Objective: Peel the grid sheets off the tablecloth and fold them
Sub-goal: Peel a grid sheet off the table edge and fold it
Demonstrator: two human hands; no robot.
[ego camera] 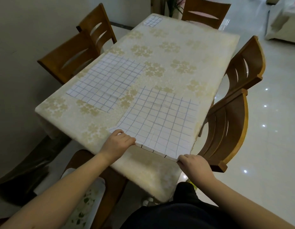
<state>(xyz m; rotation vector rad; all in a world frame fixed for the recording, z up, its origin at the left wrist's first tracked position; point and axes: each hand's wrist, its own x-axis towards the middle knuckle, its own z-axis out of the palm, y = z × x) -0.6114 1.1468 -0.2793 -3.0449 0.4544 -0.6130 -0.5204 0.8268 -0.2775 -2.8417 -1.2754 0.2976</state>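
While both hands, left grip [117, 141] and right grip [193, 164], are pinching the near edge of the white blue-lined grid sheet [161, 118] lying near-right on the surface, peeling is beginning, calling for lifting it farward to fold.

Left hand [117, 142], right hand [193, 164] pinch near edge of grid sheet [160, 119] lifted off floral tablecloth [176, 52]; two more sheets lie beyond.
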